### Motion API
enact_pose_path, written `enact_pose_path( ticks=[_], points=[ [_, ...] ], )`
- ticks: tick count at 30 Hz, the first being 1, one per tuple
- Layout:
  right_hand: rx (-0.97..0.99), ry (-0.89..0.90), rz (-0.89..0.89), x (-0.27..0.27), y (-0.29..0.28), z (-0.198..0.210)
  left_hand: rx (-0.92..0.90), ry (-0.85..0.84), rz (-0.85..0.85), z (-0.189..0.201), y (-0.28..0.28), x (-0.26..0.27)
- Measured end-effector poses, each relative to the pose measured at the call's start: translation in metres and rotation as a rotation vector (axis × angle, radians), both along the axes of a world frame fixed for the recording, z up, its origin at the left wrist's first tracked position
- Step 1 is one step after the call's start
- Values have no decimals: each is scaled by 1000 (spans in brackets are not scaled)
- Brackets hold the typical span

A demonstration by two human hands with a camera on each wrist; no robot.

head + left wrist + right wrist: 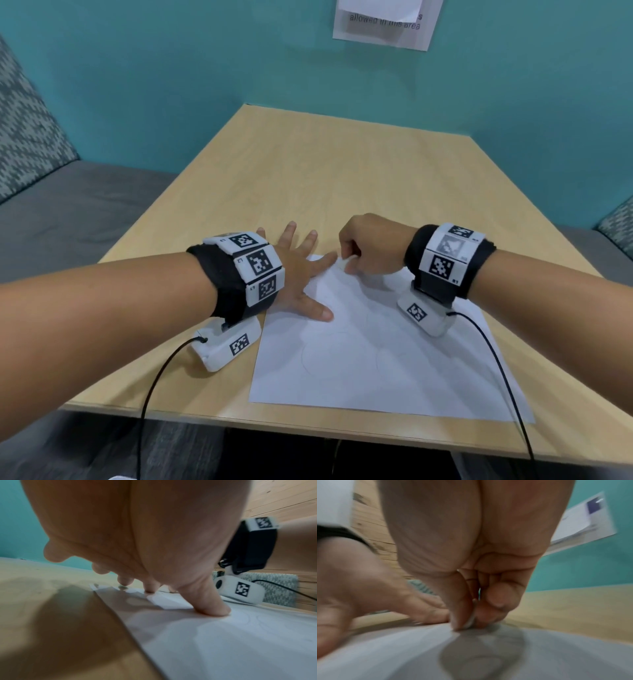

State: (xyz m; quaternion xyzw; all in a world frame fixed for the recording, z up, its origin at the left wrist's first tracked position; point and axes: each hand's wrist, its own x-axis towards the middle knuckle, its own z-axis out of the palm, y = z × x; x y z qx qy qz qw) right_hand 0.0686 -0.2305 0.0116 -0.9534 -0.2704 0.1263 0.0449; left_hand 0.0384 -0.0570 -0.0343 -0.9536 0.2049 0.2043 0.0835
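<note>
A white sheet of paper (383, 359) with faint pencil outlines lies on the wooden table (308, 171). My left hand (301, 270) lies flat with fingers spread, its thumb (212, 608) and index finger pressing the sheet's far left corner, the other fingers on the table. My right hand (370, 250) is curled at the sheet's far edge, thumb and fingers pinching a small white eraser (470, 622) against the paper (402, 649). The eraser (342, 264) shows as a white tip right beside my left index fingertip.
A teal wall (171, 85) rises behind the table with a printed notice (383, 24) taped to it. Grey upholstered benches (68, 212) flank the table on both sides. Black cables (154, 383) run from the wrist cameras over the table's near edge.
</note>
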Motion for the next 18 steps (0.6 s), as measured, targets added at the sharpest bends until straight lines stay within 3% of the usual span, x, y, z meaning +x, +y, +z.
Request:
enact_pose_path(
  ticks=[5, 9, 13, 18],
  points=[
    [0, 47, 96, -18, 4, -6, 4, -10, -6, -2, 0, 1],
    [15, -3, -10, -5, -6, 0, 10, -34, 12, -4, -2, 2],
    [15, 70, 127, -28, 5, -8, -15, -37, 2, -3, -1, 0],
    [9, -4, 0, -2, -8, -2, 16, -48, 12, -5, -1, 2]
  ],
)
